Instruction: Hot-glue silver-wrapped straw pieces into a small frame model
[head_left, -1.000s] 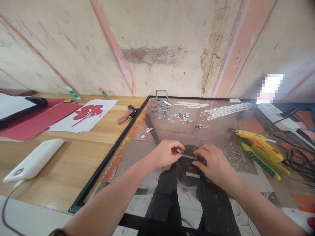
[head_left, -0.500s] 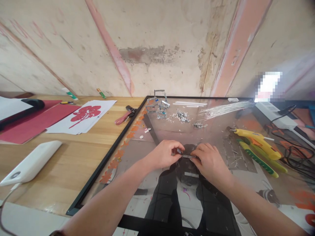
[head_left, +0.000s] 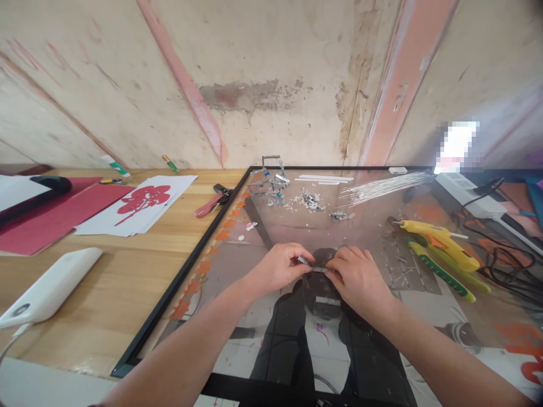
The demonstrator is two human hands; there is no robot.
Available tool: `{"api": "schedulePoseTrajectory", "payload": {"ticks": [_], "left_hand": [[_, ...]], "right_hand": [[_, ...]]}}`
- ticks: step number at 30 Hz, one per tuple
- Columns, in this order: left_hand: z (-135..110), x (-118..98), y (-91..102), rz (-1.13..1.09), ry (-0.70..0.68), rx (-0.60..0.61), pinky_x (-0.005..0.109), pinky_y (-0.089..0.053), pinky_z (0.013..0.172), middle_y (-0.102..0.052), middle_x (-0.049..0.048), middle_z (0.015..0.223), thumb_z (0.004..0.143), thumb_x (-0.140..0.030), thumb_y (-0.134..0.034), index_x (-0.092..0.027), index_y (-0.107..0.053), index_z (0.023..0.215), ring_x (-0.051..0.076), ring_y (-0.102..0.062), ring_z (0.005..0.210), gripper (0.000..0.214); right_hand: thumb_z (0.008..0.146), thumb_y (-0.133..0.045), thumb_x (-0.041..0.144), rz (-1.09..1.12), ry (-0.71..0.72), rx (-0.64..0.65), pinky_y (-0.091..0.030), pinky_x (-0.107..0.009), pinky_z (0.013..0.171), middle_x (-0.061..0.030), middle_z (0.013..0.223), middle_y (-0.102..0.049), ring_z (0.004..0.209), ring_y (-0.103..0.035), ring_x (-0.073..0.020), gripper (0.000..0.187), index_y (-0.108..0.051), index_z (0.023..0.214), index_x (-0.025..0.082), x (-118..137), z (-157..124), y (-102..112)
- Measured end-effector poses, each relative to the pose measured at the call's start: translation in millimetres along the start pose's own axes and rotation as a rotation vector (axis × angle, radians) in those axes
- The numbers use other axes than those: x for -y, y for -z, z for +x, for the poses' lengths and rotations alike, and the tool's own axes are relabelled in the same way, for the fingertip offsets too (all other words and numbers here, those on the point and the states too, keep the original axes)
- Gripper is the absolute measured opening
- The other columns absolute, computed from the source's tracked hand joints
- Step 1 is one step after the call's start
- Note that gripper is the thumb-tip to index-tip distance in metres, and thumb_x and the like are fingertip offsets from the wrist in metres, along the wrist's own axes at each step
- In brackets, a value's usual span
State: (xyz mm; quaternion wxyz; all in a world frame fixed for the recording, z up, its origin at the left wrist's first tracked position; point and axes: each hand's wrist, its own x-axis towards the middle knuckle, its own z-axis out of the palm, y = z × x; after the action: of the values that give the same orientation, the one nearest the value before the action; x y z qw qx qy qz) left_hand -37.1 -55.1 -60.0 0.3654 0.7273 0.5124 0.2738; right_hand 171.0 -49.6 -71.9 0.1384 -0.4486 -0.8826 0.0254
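Just above the dark glass pane, my left hand (head_left: 283,267) and my right hand (head_left: 357,278) pinch opposite ends of a small silvery strip (head_left: 319,269). A second pale bit shows between the thumb and forefinger of my left hand; its kind is too small to make out. The strip lies roughly level, its ends covered by fingertips. Beyond my hands on the glass are a heap of silvery scraps (head_left: 311,199), a bundle of thin wires (head_left: 382,189) and several white sticks (head_left: 324,179). Small wire-like frames (head_left: 274,183) stand at the back left.
Right of my hands lie a yellow glue gun (head_left: 441,237), green-handled pliers (head_left: 441,271) and tangled black cable (head_left: 509,265) near a white power strip (head_left: 470,195). On the wooden table are scissors (head_left: 207,208), printed paper (head_left: 139,203) and a white device (head_left: 51,285). A black frame edge (head_left: 182,271) borders the glass.
The view has shifted slightly. My left fingers have moved a little on the strip, and the pale bit in them shows more clearly. Both hands keep their pinch.
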Motion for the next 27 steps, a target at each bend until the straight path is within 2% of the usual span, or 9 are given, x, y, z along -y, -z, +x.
{"api": "schedulePoseTrajectory", "payload": {"ticks": [9,15,22,27], "left_hand": [[0.9,2.8,0.6,0.079,-0.098,0.002,0.023,-0.047,0.075,-0.068,0.0009,0.094,0.079,-0.015,-0.059,-0.02,-0.067,0.096,0.013,-0.061,0.082,0.02],[1.6,1.4,-3.2,-0.024,0.036,-0.005,0.023,-0.048,0.07,-0.068,-0.0005,0.087,0.077,-0.021,-0.061,-0.023,-0.058,0.115,0.012,-0.061,0.072,0.038],[4.1,3.3,-7.3,-0.11,0.08,-0.047,0.022,-0.049,0.069,-0.069,-0.0003,0.08,0.075,-0.021,-0.063,-0.018,-0.066,0.097,0.011,-0.061,0.071,0.022],[3.8,1.0,-7.5,-0.107,0.097,-0.04,0.024,-0.05,0.071,-0.069,0.0011,0.085,0.075,-0.023,-0.063,-0.019,-0.066,0.102,0.013,-0.061,0.074,0.027]], "right_hand": [[0.086,-0.054,0.025,-0.016,0.034,-0.01,-0.027,-0.033,0.074,-0.0034,0.082,-0.059,0.085,-0.049,-0.0186,0.014,-0.067,0.08,0.022,0.2,1.8,1.6],[0.087,-0.053,0.024,-0.027,0.045,0.009,-0.025,-0.033,0.073,-0.003,0.081,-0.059,0.084,-0.049,-0.0184,0.016,-0.067,0.079,0.022,1.3,1.1,5.9],[0.088,-0.051,0.024,-0.021,0.063,0.013,-0.025,-0.033,0.073,-0.0035,0.079,-0.059,0.082,-0.049,-0.0181,0.02,-0.067,0.077,0.021,0.3,2.4,7.4],[0.087,-0.053,0.024,0.021,0.047,0.025,-0.025,-0.032,0.072,-0.0033,0.08,-0.06,0.082,-0.05,-0.0176,0.017,-0.067,0.077,0.021,-1.3,1.9,6.5]]}}
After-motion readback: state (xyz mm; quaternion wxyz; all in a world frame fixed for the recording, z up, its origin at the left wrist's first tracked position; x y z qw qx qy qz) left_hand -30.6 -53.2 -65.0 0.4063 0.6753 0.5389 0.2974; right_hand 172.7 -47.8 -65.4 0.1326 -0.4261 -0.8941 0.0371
